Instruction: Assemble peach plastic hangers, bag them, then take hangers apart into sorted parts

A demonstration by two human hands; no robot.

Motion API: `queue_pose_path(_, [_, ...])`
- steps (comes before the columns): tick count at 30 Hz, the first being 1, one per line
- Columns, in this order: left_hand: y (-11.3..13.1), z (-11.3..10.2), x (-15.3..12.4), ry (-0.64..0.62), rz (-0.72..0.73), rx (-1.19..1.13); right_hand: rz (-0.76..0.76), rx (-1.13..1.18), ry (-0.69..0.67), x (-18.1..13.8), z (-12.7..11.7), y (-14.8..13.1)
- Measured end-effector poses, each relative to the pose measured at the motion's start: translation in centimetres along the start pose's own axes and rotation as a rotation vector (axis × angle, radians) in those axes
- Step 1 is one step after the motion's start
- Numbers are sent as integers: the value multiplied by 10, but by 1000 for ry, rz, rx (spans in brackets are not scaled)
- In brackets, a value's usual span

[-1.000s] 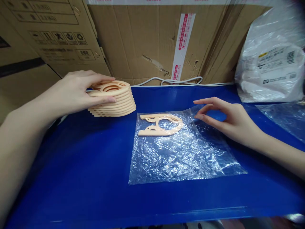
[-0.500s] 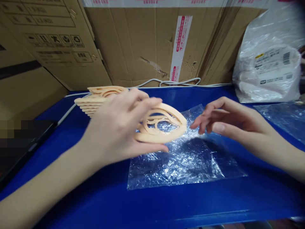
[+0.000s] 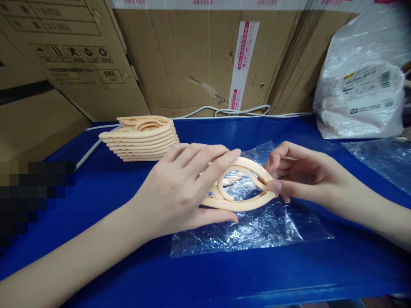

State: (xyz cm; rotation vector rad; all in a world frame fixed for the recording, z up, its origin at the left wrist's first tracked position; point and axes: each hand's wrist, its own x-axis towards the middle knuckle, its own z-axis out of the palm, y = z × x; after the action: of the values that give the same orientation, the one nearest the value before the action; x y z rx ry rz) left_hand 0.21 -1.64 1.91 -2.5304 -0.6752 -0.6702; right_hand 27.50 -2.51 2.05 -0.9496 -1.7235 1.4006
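Observation:
Both my hands hold one peach plastic folding hanger (image 3: pixel 244 204) just above a clear plastic bag (image 3: pixel 257 231) that lies flat on the blue table (image 3: pixel 128 265). My left hand (image 3: pixel 183 188) grips its left end, fingers over the top and thumb beneath. My right hand (image 3: pixel 298 177) pinches its right tip between thumb and fingers. A stack of several more peach hangers (image 3: pixel 141 139) sits at the back left, apart from both hands. Whether another hanger lies under the held one I cannot tell.
Cardboard boxes (image 3: pixel 199 55) wall off the back and left. A white cable (image 3: pixel 244 112) runs along their foot. A white filled plastic bag (image 3: pixel 362 85) stands at the back right, and another clear bag (image 3: pixel 382 158) lies beside it.
My left hand has taken a hanger from the stack and carried it right, over the clear bag. My right hand has closed on its right tip.

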Motion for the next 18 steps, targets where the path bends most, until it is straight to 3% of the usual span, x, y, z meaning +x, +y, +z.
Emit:
queue_pose_path(8, [-27, -1, -5, -91, 26, 15, 48, 60, 75, 7, -5, 1])
queue_pose_path(18, [-25, -3, -4, -71, 61, 75, 24, 70, 75, 7, -5, 0])
